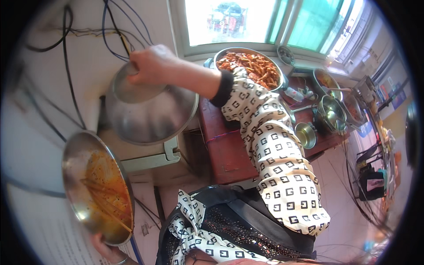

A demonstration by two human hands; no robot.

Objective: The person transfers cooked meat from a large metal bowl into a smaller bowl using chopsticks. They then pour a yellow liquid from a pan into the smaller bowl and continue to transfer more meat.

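My right hand (150, 64), its arm in a patterned sleeve, grips the rim of a large steel basin (149, 112) at the upper left; the basin is tilted with its outer side showing. At the lower left my left hand (107, 250) holds the lower edge of a steel bowl (74, 172). This bowl is tilted, smeared inside with orange-red sauce, and a pair of long chopsticks (106, 205) lies in it. Beyond my right forearm stands a large pot with handles, full of reddish-brown cooked food pieces (255, 68).
A dark red table (223, 159) holds a small metal pot (305, 135), a steel bowl (331, 111), a plastic bottle (294, 94) and a pan of food (326, 81). Cables (66, 66) hang along the wall at left. A window (232, 23) is behind the big pot.
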